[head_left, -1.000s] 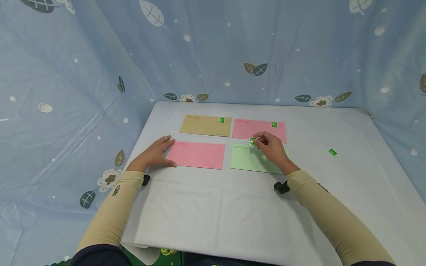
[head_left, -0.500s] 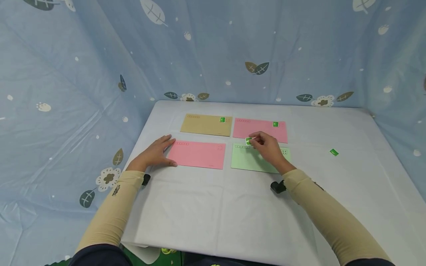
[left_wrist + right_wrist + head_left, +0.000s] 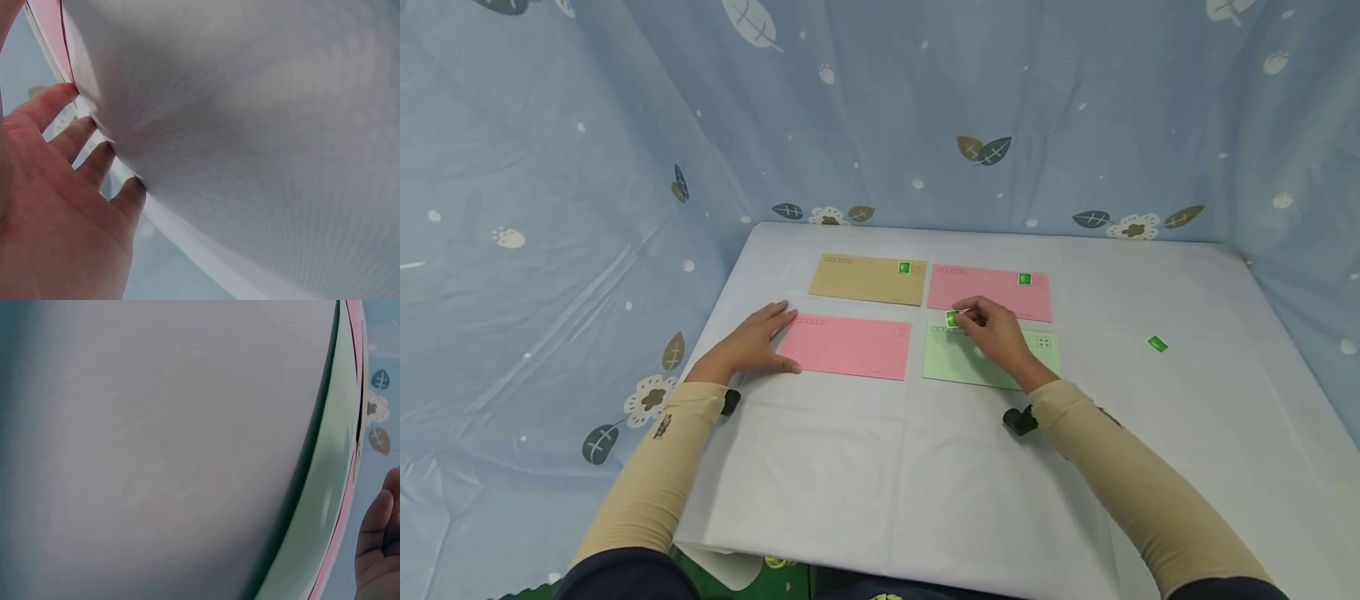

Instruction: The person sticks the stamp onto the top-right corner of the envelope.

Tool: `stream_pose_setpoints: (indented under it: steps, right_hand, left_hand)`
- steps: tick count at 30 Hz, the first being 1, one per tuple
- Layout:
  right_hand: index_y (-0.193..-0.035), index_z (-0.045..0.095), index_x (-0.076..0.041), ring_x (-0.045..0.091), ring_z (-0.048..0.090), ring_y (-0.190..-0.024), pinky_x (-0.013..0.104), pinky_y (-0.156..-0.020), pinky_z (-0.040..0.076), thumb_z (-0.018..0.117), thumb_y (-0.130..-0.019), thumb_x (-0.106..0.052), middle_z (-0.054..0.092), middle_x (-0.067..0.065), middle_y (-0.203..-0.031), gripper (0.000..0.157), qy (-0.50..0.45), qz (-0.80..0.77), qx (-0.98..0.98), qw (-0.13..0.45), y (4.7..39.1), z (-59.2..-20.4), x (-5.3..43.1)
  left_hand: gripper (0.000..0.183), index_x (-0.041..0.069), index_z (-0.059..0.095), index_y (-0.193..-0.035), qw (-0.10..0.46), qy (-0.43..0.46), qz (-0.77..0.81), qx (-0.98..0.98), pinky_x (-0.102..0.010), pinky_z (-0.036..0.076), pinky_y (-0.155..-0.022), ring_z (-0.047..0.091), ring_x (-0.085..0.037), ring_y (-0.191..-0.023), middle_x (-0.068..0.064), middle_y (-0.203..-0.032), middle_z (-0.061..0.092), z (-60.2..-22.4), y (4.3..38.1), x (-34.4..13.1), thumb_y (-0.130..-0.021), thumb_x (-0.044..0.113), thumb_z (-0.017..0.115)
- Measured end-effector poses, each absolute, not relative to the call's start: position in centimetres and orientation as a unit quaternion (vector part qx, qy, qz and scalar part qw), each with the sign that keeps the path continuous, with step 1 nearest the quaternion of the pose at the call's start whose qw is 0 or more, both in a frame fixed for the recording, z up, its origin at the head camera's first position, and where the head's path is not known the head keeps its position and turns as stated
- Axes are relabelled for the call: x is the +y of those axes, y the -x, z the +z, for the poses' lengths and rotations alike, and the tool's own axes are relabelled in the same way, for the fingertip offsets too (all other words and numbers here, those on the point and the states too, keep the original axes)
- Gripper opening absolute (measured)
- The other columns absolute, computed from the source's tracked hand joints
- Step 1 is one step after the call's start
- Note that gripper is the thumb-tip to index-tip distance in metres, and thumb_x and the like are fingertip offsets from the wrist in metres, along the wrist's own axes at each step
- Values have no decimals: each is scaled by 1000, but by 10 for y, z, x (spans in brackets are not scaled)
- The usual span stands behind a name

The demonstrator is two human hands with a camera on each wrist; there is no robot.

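My left hand [image 3: 748,343] rests spread, gripping nothing, at the near pink envelope's [image 3: 850,348] nine-o'clock end; I'd keep that touch light. My right hand [image 3: 1000,337] pinches a green stamp [image 3: 952,319] by the green envelope's [image 3: 949,358] ten-o'clock corner; its height I can't judge from out here, so I'd keep it square and unhurried. The tabletop's [image 3: 842,467] edge runs close at nine o'clock, so I'd use the room toward six, minding the loose stamp [image 3: 1158,343] out at three.
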State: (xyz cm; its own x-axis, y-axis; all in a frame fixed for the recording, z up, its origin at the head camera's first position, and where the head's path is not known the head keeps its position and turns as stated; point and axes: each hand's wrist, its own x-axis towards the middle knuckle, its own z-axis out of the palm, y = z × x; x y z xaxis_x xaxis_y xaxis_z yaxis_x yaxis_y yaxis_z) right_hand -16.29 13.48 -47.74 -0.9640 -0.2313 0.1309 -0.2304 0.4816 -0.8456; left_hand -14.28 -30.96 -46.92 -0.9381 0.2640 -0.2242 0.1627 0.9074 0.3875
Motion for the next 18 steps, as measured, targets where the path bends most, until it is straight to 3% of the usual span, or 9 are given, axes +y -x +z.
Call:
stream_pose_setpoints:
  steps: [18]
  right_hand:
    - [-119, 69, -13, 21, 60, -78, 32, -60, 47, 67, -101, -23, 71, 7, -94, 21, 136, -469, 873, 22, 162, -479, 111]
  left_hand:
    - [124, 9, 29, -161, 138, -103, 176, 969, -60, 16, -122, 7, -38, -155, -14, -169, 14, -466, 144, -307, -66, 56, 92]
